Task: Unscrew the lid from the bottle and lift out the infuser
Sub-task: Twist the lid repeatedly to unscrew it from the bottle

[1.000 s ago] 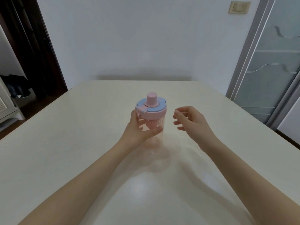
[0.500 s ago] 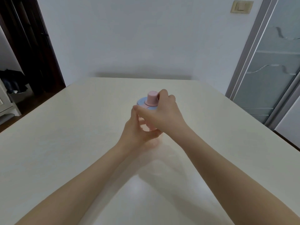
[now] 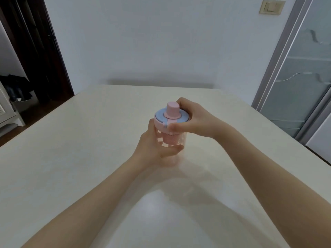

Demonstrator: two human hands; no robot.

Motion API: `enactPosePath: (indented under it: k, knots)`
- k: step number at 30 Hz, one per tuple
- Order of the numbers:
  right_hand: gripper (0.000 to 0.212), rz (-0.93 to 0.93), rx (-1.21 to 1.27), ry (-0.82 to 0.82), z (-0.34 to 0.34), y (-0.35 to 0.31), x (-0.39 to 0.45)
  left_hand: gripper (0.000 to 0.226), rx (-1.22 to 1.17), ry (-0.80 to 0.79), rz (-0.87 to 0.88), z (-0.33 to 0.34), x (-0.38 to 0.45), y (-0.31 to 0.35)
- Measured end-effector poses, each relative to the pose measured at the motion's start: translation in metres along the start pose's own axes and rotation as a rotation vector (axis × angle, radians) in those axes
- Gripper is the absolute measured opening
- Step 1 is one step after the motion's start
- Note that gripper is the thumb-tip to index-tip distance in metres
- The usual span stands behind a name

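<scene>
A clear pink bottle (image 3: 180,140) stands upright on the cream table (image 3: 89,158) in the middle of the view. Its lid (image 3: 161,116) is blue on top with a pink rim and a pink spout cap. A pink infuser (image 3: 170,139) shows faintly through the bottle wall. My left hand (image 3: 154,144) wraps the bottle's body from the left. My right hand (image 3: 195,120) grips the lid's rim from the right, thumb at the front and fingers behind the spout.
The table runs to a white wall at the back. A dark doorway (image 3: 35,51) opens at the left. Frosted glass sliding doors (image 3: 300,72) stand at the right, past the table's right edge.
My right hand came from open beside the bottle onto the lid, then shifted round to its right side with the lid top now showing. My left hand stayed on the bottle.
</scene>
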State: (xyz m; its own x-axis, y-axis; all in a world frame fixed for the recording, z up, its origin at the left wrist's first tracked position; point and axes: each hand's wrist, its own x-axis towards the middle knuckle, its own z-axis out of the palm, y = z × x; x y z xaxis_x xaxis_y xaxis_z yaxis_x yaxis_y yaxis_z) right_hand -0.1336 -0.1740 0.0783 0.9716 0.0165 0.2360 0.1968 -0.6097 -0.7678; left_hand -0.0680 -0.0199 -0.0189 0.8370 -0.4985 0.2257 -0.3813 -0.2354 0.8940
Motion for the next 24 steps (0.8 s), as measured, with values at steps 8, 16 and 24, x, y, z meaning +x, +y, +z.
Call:
enactPosePath:
  k: [8,16,24]
  knots:
    - [0.052,0.143,-0.094,0.152,0.031,-0.011,-0.014,0.096,-0.036,-0.008,0.023,0.002,-0.002,0.001]
    - [0.037,0.013,-0.069,0.078,0.006,-0.006,-0.011,0.116,-0.018,-0.039,0.006,-0.003,-0.001,0.007]
    - [0.036,-0.014,0.130,-0.082,-0.027,0.034,-0.008,0.124,-0.031,-0.068,0.004,-0.006,-0.003,0.009]
